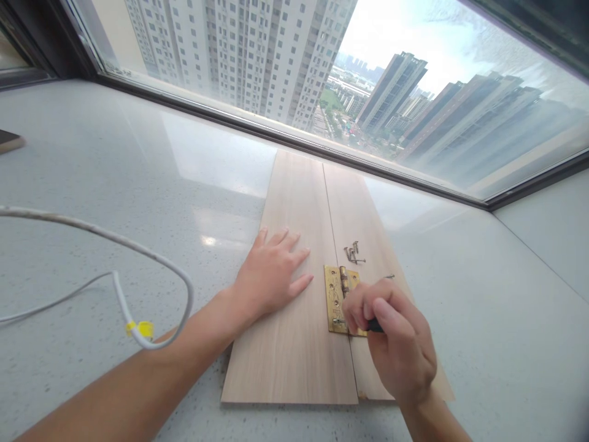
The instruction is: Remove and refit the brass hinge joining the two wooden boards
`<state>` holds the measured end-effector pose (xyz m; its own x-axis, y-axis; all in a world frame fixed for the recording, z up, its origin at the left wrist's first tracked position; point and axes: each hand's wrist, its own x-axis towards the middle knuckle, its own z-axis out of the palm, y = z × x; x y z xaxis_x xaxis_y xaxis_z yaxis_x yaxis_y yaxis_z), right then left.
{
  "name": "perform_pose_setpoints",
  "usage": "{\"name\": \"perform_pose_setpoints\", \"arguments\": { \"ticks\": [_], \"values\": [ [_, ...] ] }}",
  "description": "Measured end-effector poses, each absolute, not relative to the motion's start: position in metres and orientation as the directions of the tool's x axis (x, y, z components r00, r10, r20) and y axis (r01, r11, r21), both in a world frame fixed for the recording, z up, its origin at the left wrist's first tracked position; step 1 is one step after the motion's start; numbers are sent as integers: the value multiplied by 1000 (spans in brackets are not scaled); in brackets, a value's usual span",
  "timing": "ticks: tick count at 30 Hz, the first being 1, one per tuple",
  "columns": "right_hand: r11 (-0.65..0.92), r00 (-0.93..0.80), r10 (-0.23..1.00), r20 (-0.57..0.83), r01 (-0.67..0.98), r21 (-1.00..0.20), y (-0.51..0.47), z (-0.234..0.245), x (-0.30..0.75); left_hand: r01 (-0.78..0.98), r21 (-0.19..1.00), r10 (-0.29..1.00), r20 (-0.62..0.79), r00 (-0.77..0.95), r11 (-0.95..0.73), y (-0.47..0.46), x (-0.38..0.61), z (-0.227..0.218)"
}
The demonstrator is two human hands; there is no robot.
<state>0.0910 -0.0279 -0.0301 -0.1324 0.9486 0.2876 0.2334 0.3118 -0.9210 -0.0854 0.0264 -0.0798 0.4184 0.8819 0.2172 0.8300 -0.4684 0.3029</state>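
Two pale wooden boards lie side by side, the left board and the right board, with a thin seam between them. A brass hinge spans the seam, its right leaf partly hidden by my hand. My left hand rests flat on the left board, fingers spread. My right hand is closed around a dark-handled screwdriver over the hinge's lower end. A screw sits at the left leaf's lowest hole, beside my right fingers. The screwdriver's tip is hard to make out.
Several loose screws lie on the right board above the hinge, and a single screw lies farther right. A white cable with a yellow tag loops at left. The speckled countertop meets a window frame.
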Motion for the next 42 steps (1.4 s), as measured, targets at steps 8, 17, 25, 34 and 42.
{"name": "perform_pose_setpoints", "arguments": {
  "ticks": [8,17,25,34,42],
  "values": [
    [175,-199,977,80,956,237,-35,17,102,830,293,878,217,426,-475,26,-86,-80],
    [807,-798,591,-120,582,104,-8,21,122,828,292,876,217,431,-479,26,-86,-80],
    [549,-558,827,-66,778,306,-14,31,124,829,291,877,220,427,-477,26,-86,-80],
    [697,-659,714,-236,700,156,-10,34,116,831,287,877,220,428,-477,27,-85,-80],
    [640,-615,768,-181,753,157,-12,32,125,834,282,878,218,426,-474,27,-85,-81]
  ]
}}
